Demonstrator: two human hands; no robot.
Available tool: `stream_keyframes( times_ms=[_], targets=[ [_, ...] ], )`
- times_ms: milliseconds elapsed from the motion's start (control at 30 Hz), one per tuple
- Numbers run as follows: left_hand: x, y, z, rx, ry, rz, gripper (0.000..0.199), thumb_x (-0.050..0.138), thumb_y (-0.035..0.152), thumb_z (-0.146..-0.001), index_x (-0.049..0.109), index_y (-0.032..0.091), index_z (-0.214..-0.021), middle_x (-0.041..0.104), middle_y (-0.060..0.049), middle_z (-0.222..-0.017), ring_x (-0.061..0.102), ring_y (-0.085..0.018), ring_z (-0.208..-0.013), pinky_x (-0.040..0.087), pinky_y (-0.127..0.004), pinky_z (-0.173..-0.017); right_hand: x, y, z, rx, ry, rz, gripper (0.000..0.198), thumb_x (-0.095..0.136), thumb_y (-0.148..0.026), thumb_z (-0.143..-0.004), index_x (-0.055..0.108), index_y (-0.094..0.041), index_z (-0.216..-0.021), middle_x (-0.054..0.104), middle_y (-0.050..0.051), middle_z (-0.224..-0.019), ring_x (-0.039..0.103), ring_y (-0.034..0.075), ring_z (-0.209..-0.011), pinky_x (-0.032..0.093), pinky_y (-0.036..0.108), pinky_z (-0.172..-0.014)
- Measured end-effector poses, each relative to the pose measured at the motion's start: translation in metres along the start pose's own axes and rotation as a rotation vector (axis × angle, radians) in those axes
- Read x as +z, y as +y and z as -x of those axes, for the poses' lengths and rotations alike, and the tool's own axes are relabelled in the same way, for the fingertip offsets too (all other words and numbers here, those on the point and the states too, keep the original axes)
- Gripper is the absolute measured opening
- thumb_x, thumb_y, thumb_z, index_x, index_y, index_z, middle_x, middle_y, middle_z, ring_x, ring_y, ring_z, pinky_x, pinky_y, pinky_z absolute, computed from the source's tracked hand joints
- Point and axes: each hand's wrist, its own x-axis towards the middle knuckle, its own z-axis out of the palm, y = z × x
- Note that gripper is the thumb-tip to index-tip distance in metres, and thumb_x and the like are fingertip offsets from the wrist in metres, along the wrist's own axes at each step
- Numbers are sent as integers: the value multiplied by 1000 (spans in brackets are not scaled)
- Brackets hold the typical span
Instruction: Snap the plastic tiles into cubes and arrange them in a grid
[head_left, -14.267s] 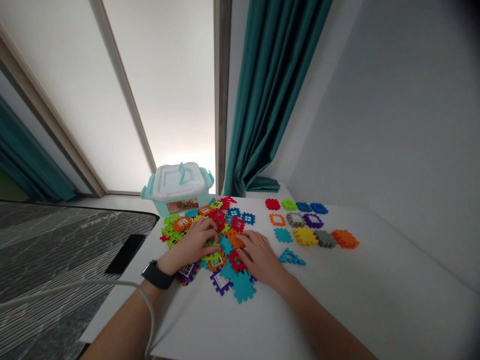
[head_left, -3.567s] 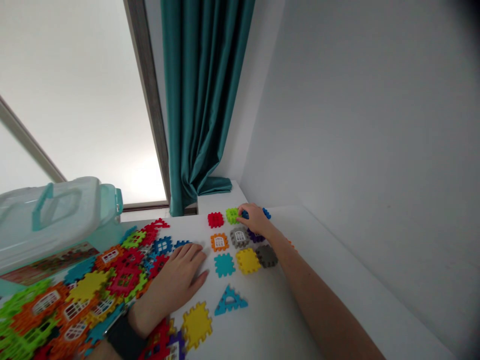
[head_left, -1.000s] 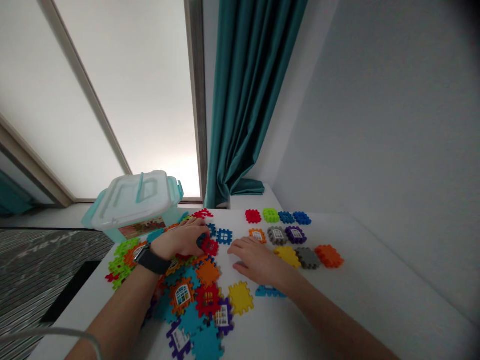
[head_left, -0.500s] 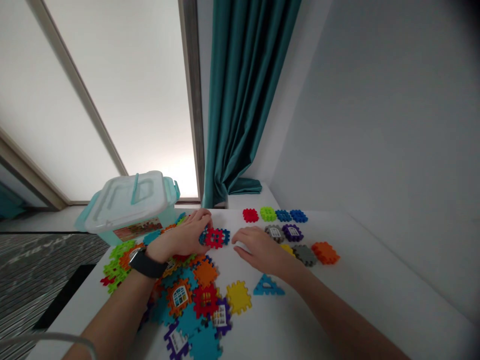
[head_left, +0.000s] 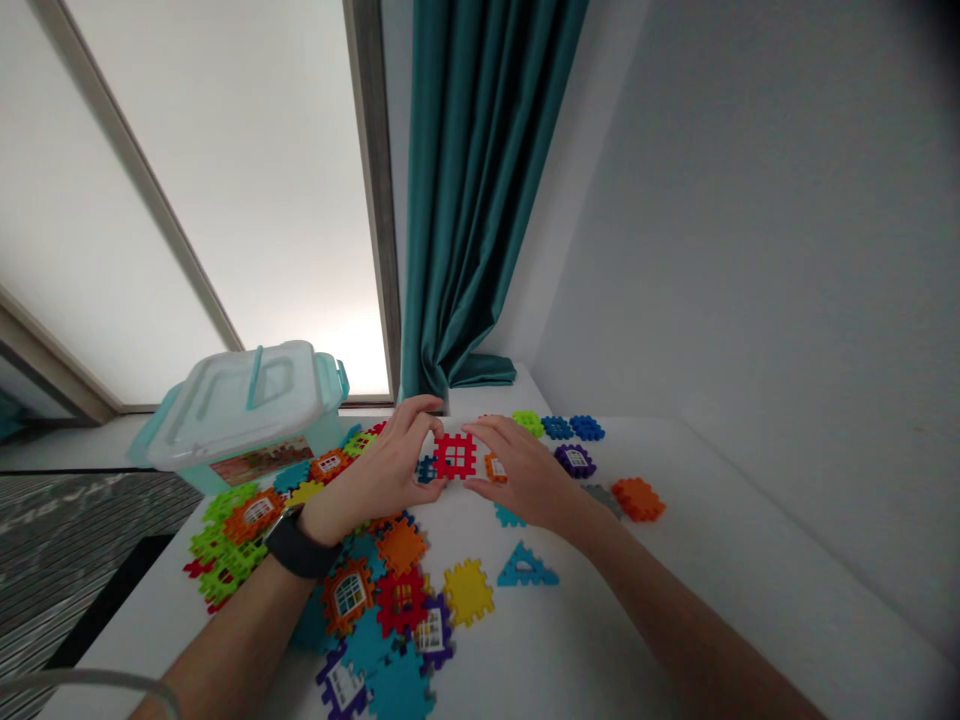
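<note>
A red square window tile point(head_left: 455, 473) with notched edges stands between my two hands, its window face toward me. My left hand point(head_left: 397, 455), with a dark watch on the wrist, grips its left side between thumb and fingers. Curled around the right side, my right hand point(head_left: 521, 472) has its fingertips at the upper and lower corners. Behind the red tile a dark blue notched piece point(head_left: 426, 469) shows partly. An orange window tile point(head_left: 494, 468) peeks out by my right hand's fingers, and a light blue piece point(head_left: 510, 515) lies below that hand.
Overlapping colourful tiles point(head_left: 367, 640) cover the table's left and front. A yellow tile point(head_left: 469, 592) and a blue triangle point(head_left: 527, 567) lie in front. Small stacks, including an orange stack point(head_left: 638, 499) and a purple stack point(head_left: 575, 461), sit at right. A lidded box point(head_left: 247, 400) stands back left.
The red tile has come up upright off the dark blue piece. My right hand has moved in to its right side, and both hands now hold it. The view has shifted slightly.
</note>
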Motion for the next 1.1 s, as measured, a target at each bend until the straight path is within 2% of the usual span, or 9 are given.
stream_keyframes(
  times_ms=[100,400,633,767,933,1100],
  targets=[
    [4,2,0,2,-11,28,41,68,16,-76,43,24,-107,38,-14,-145,40,-31,-143,42,-50,-117,-3,2,0,-8,0,-9,48,70,-36,-90,54,-22,-134,58,15,-133,56,33,-127,48,53,-107],
    [10,0,1,4,-6,57,36,69,18,-79,46,23,-107,39,-13,-144,41,-31,-142,42,-50,-116,-11,3,0,-41,-65,-56,45,72,-29,-89,56,-22,-130,57,14,-133,55,30,-126,49,49,-106],
    [11,-6,2,4,2,-18,40,73,26,-81,51,22,-113,42,-15,-143,43,-33,-139,42,-52,-116,-11,5,-1,-25,-69,-82,42,74,-29,-87,58,-22,-125,58,14,-130,57,30,-122,51,49,-103],
    [10,-10,2,12,-13,-37,36,73,26,-82,54,21,-112,42,-15,-144,44,-33,-138,42,-51,-116,-11,2,-1,-10,-63,-59,44,75,-31,-87,56,-21,-126,59,15,-131,57,31,-123,50,51,-104],
    [7,-16,3,33,-39,-41,42,73,23,-81,55,23,-120,40,-14,-147,42,-34,-139,41,-52,-116,-12,2,1,-36,-94,-71,49,73,-27,-88,53,-21,-132,59,14,-133,56,30,-126,49,50,-107],
    [7,-18,4,85,-63,-72,38,70,20,-84,58,25,-120,41,-13,-147,44,-34,-138,44,-54,-113,-14,4,1,-79,-130,-53,36,70,-23,-91,59,-21,-125,63,13,-127,61,27,-118,52,48,-102]
  ],
)
